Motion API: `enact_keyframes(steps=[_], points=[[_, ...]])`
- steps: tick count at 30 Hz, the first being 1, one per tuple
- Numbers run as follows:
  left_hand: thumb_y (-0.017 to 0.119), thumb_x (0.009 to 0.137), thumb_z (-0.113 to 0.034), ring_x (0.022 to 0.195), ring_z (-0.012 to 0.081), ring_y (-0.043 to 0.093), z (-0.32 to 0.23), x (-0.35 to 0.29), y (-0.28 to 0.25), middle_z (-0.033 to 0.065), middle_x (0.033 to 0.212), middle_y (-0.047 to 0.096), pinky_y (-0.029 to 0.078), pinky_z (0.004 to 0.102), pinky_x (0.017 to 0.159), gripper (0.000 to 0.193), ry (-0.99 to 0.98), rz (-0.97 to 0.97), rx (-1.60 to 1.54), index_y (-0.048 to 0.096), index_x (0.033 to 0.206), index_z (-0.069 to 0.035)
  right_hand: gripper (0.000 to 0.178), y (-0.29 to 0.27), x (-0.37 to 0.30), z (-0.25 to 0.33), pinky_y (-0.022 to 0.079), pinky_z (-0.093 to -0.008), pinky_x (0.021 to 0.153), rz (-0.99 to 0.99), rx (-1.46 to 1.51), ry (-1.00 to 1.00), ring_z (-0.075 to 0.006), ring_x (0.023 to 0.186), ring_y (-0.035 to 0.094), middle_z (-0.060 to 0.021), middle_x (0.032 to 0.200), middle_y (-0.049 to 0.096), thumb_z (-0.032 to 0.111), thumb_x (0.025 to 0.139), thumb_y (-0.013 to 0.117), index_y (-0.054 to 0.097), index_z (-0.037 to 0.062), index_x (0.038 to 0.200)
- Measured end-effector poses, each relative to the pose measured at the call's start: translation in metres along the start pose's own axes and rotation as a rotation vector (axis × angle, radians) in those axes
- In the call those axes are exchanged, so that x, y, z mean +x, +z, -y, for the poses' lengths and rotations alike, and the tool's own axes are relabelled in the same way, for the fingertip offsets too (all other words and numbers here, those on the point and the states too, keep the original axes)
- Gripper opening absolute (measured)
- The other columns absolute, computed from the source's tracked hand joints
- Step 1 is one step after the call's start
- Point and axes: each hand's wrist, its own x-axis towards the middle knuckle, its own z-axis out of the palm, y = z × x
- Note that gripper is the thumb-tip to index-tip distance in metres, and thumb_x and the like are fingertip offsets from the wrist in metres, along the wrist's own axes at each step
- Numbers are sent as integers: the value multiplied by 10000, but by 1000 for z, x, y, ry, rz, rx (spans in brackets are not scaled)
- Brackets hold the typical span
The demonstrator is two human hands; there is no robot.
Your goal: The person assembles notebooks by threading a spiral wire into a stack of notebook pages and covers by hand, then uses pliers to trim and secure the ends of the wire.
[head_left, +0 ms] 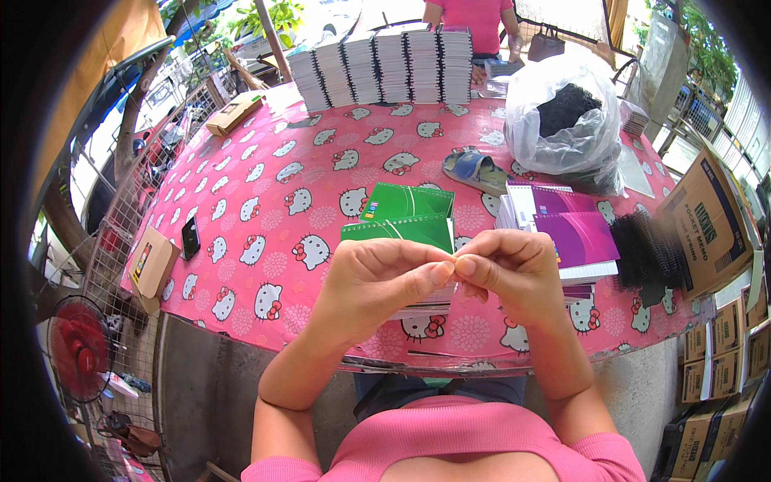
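Note:
My left hand (pixel 377 277) and my right hand (pixel 514 273) are raised over the near edge of the table, thumbs and forefingers pinched together tip to tip. Whatever is between the fingertips is too small or too hidden to make out. Just behind my left hand lies a green spiral notebook (pixel 397 229), with a second green one (pixel 405 201) beyond it. A stack of notebooks with a purple cover on top (pixel 578 237) sits behind my right hand. The edge of another stack shows under my hands.
The round table has a pink cartoon-cat cloth (pixel 265 185). Black spiral coils (pixel 646 249) lie at the right. Farther back are a plastic bag of coils (pixel 562 112), a tape roll (pixel 474 169) and rows of stacked notebooks (pixel 385 64). A black phone (pixel 190 235) and cardboard boxes (pixel 707 225) sit at the sides. Another person in pink (pixel 474 20) is at the far side.

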Motion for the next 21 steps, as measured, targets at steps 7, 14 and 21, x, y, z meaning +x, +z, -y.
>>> enact_keyframes(steps=[7, 14, 21], points=[[686, 852, 0, 788, 99, 629, 4, -1, 5, 81, 876, 687, 511, 216, 705, 116, 128, -58, 189, 683, 952, 59, 161, 2, 2, -4, 426, -182, 513, -32, -20, -24, -44, 617, 563, -9, 724, 638, 122, 863, 710, 674, -24, 922], [694, 803, 66, 802, 104, 625, 9, -2, 5, 84, 876, 686, 509, 222, 703, 137, 378, -37, 317, 690, 939, 54, 145, -2, 5, -6, 432, -201, 496, 39, 333, 152, -64, 606, 557, -24, 732, 621, 114, 859, 712, 646, -10, 895], [695, 740, 99, 765, 134, 644, 5, -3, 5, 96, 859, 692, 502, 250, 638, 189, 598, -131, 659, 708, 916, 32, 143, -1, 4, -6, 434, -202, 475, 47, 331, 143, -66, 607, 560, -35, 740, 625, 113, 866, 704, 644, -14, 888]])
